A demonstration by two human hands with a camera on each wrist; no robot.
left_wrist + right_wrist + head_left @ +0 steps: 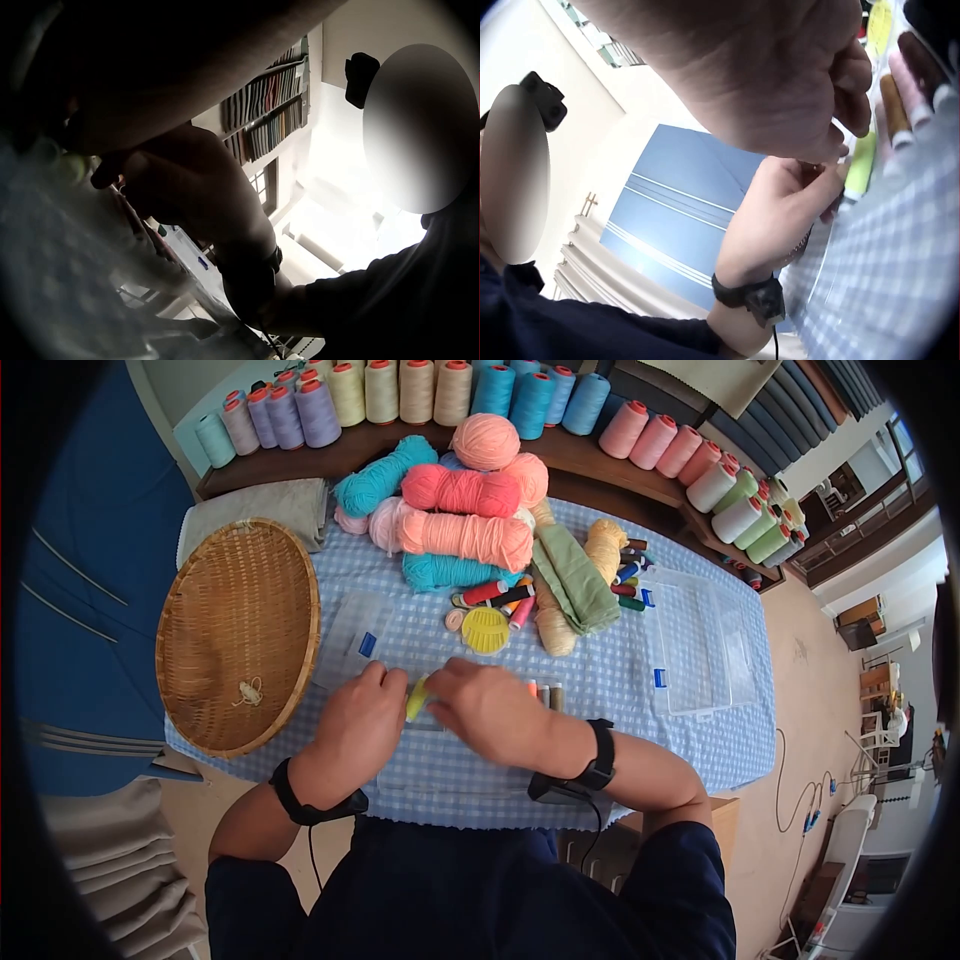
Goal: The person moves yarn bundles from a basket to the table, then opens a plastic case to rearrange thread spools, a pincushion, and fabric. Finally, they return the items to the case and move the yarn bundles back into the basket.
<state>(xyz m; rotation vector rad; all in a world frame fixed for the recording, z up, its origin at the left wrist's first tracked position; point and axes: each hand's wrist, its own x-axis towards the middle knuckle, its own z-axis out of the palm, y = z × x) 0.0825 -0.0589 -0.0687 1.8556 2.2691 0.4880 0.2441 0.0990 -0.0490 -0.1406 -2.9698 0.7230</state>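
Observation:
A yellow-green thread spool (416,699) lies between the two hands, over a clear plastic box on the checked cloth. The left hand (360,722) has its fingers curled at the spool's left side; in the right wrist view the left hand (780,206) pinches the green spool (861,166) between thumb and fingers. Just right of it, the right hand (492,712) is held with bent fingers close to the spool; whether it touches is unclear. Brown (894,105) and pink (909,84) spools lie beside the green one. The left wrist view is dark.
A wicker basket (238,640) stands at the left. Yarn skeins (465,538) are piled behind the hands, with a yellow disc (485,631) and loose spools before them. An open clear box (700,650) lies at the right. Thread cones (382,395) line the back shelf.

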